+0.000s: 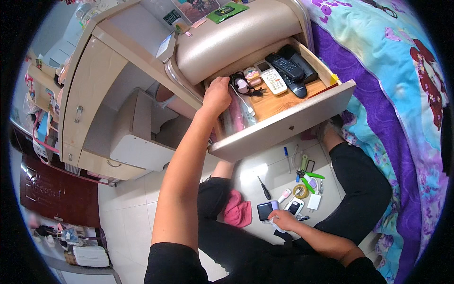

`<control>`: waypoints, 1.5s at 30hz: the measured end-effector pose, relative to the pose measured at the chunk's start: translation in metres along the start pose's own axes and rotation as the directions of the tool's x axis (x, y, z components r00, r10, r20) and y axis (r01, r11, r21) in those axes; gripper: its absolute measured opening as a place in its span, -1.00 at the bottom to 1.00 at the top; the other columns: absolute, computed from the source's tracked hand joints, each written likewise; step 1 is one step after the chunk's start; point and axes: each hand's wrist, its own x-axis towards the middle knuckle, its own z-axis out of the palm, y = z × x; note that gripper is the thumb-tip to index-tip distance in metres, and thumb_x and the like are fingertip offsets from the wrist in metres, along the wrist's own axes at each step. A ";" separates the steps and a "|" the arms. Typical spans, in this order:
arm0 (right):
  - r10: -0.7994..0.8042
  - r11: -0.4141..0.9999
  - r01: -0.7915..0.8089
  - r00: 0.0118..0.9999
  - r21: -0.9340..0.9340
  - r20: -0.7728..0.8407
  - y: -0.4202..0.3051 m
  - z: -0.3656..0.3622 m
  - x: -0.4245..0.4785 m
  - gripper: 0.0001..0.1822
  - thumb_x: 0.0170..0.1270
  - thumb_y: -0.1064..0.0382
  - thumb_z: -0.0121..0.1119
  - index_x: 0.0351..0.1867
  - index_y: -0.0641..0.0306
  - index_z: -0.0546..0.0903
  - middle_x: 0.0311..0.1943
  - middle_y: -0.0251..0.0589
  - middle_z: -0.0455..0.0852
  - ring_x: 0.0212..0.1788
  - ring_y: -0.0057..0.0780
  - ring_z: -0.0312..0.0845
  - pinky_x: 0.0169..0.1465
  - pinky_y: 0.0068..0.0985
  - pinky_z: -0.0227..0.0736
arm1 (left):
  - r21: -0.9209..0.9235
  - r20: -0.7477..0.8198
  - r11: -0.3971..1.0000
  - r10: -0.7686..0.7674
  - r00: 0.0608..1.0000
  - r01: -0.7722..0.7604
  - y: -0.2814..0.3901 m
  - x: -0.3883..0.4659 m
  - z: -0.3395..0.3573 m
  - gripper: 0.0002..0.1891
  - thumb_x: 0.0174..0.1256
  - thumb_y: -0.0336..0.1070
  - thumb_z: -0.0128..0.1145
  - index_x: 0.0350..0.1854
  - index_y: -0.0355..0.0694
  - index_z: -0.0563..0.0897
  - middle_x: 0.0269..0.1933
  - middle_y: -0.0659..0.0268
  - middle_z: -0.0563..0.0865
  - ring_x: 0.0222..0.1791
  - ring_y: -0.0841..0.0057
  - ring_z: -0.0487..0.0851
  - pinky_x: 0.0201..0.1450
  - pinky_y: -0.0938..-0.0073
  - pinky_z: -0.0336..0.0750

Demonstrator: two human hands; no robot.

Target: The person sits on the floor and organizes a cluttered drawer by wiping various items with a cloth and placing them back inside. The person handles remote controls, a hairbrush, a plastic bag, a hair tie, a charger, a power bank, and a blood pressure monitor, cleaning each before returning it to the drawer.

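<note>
My left hand reaches into the left side of the pulled-out drawer. Its fingertips are beside a coiled black cable and a white USB cable; whether they grip anything is hidden. Under that wrist lies a pink item in clear plastic. To the right sit a white remote control, black remotes and a small donut-like trinket. Low over the floor, my right hand holds a crumpled white item, perhaps cloth or tissue, near a dark-screened device.
On the tiled floor between my legs lie a screwdriver, green-handled pliers, a tape roll, a white charger and a pink cloth. A bed with a colourful cover borders the right, and a nightstand top overhangs the drawer.
</note>
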 end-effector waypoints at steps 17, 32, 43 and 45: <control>0.039 0.998 -0.039 0.999 -0.048 -0.006 0.000 -0.004 -0.001 -0.83 0.14 0.29 0.08 -0.24 0.13 0.63 -0.31 -0.03 0.67 -0.18 -0.11 0.58 -0.07 -0.30 0.44 | -0.035 0.344 0.969 0.240 0.908 -0.243 0.031 -0.047 -0.029 -0.59 0.18 -0.15 0.10 0.02 -0.27 0.52 -0.02 0.04 0.59 -0.04 0.14 0.57 0.02 0.24 0.45; 0.005 1.000 -0.005 1.000 0.005 -0.023 0.003 0.003 -0.001 -0.80 0.14 0.25 0.02 -0.23 0.10 0.62 -0.31 -0.01 0.66 -0.18 -0.08 0.58 -0.07 -0.25 0.44 | 0.086 0.274 0.995 0.034 0.961 -0.059 0.020 -0.025 -0.009 -0.75 0.16 -0.21 0.10 -0.29 -0.34 0.57 -0.12 0.05 0.62 -0.10 0.12 0.58 -0.02 0.21 0.45; 0.030 0.998 -0.030 1.000 -0.048 0.007 -0.005 -0.002 -0.004 -0.79 0.13 0.27 -0.01 -0.24 0.12 0.62 -0.34 0.03 0.66 -0.20 -0.03 0.58 -0.09 -0.21 0.44 | 0.189 0.111 0.855 0.470 0.875 -0.483 0.028 -0.003 0.001 -0.71 0.16 -0.38 0.00 -0.05 -0.22 0.55 0.07 0.18 0.57 0.08 0.24 0.51 0.15 0.31 0.38; -0.002 0.999 0.001 1.000 -0.052 -0.012 -0.006 -0.007 -0.004 -0.79 0.13 0.27 0.00 -0.24 0.12 0.62 -0.33 0.02 0.67 -0.19 -0.04 0.58 -0.08 -0.21 0.44 | 0.165 0.183 0.889 0.399 0.899 -0.428 0.028 -0.001 0.003 -0.72 0.16 -0.37 0.00 -0.07 -0.22 0.56 0.05 0.18 0.58 0.08 0.25 0.52 0.15 0.31 0.38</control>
